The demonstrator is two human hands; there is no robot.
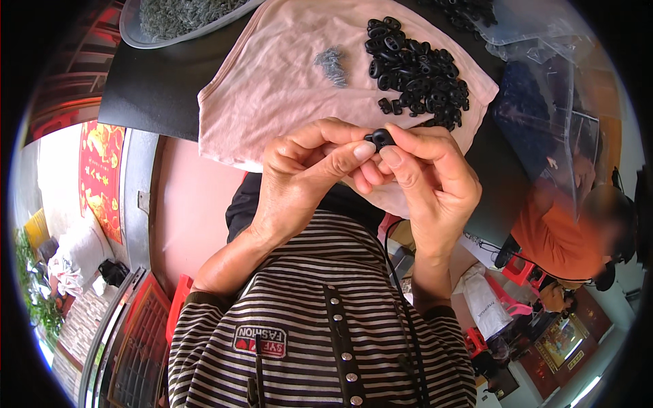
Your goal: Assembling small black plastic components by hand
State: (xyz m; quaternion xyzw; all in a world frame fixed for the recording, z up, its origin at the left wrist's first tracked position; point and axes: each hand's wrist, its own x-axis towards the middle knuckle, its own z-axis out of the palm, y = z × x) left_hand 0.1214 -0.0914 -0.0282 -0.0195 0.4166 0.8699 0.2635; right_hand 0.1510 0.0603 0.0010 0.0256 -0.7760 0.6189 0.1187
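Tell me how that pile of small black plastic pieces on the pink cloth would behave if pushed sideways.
The black pieces lie loose and heaped, so a push would probably scatter them rather than move them as one. They look small, hard and glossy, likely light and a bit slippery. The pink cloth beneath looks soft, so it may bunch and drag along.

We saw a small black plastic piece, rounded and glossy, pinched between the fingertips of both hands above the edge of a pink cloth, its upper part showing while the rest stayed hidden behind the fingers.
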